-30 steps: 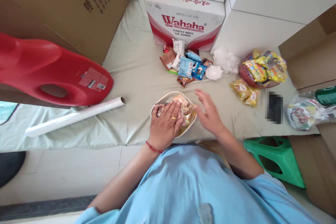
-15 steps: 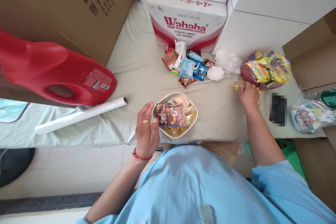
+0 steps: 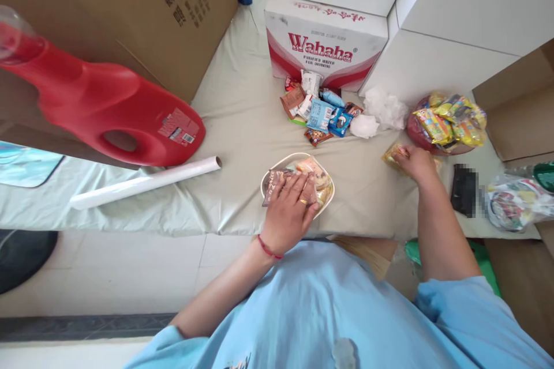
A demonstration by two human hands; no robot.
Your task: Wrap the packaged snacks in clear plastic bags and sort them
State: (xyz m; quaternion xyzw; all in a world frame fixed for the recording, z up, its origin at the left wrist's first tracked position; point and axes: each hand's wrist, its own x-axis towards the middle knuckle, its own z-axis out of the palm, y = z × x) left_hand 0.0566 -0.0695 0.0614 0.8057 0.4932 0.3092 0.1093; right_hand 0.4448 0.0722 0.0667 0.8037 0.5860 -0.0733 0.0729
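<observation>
My left hand (image 3: 291,202) lies flat, fingers stretched, over a brown cocoa snack packet (image 3: 272,180) in a white bowl (image 3: 265,168). More wrapped snacks fill this bowl, among them an orange-toned packet (image 3: 312,166); my palm hides part of them. Over to the right, my right hand (image 3: 416,162) has its fingers closed on a yellow snack packet (image 3: 390,155), which rests on or just above the cloth. Just behind that hand stands a red bowl (image 3: 415,134) heaped with yellow snack packets (image 3: 452,117).
Several small snack packets (image 3: 320,115) and crumpled clear plastic (image 3: 384,108) lie before a Wahaha water carton (image 3: 324,40). At left are a red jug (image 3: 130,109), a white roll (image 3: 147,183) and a large cardboard box (image 3: 173,23). A bagged item (image 3: 515,202) sits far right.
My left hand has moved from the bowl's left rim onto the packets inside. My right hand stays by the red bowl with the yellow packet, more of which now shows. The view has shifted slightly.
</observation>
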